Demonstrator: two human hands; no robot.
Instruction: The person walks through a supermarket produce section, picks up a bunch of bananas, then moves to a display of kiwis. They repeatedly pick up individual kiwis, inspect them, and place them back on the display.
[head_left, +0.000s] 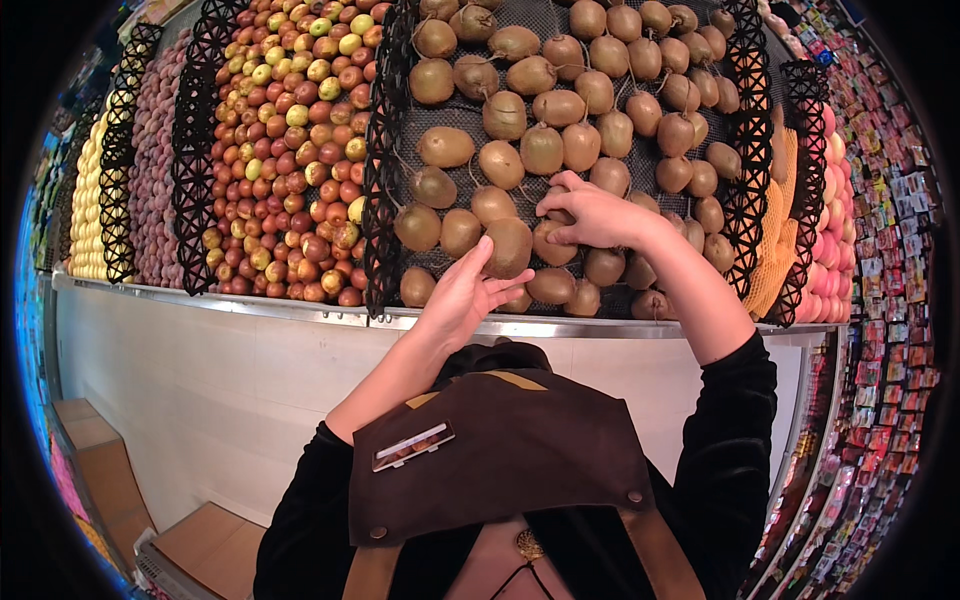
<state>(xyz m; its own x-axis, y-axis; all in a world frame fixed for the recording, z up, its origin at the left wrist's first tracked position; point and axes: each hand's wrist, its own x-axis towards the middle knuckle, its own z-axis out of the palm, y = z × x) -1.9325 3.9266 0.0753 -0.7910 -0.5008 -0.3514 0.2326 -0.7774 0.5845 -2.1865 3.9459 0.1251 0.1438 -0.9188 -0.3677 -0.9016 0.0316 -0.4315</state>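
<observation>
My left hand (472, 289) holds a brown kiwifruit (508, 249) between thumb and fingers, near the front edge of the kiwifruit section. To its right, my right hand (589, 211) reaches in among the fruit, palm down with bent fingers, over a kiwifruit (555, 241) partly covered by the hand. Whether the fingers grip a fruit there cannot be made out. Many more kiwifruit lie around both hands on a dark mesh mat (450, 112), some with thin stems.
Black lattice dividers (380, 165) flank the kiwifruit. Left are jujubes (292, 150) and purple fruit (157, 150); right are orange-netted produce (780, 232) and pink fruit (829, 217). A metal rail (592, 328) runs along the front. Cardboard boxes (210, 547) stand on the floor at lower left.
</observation>
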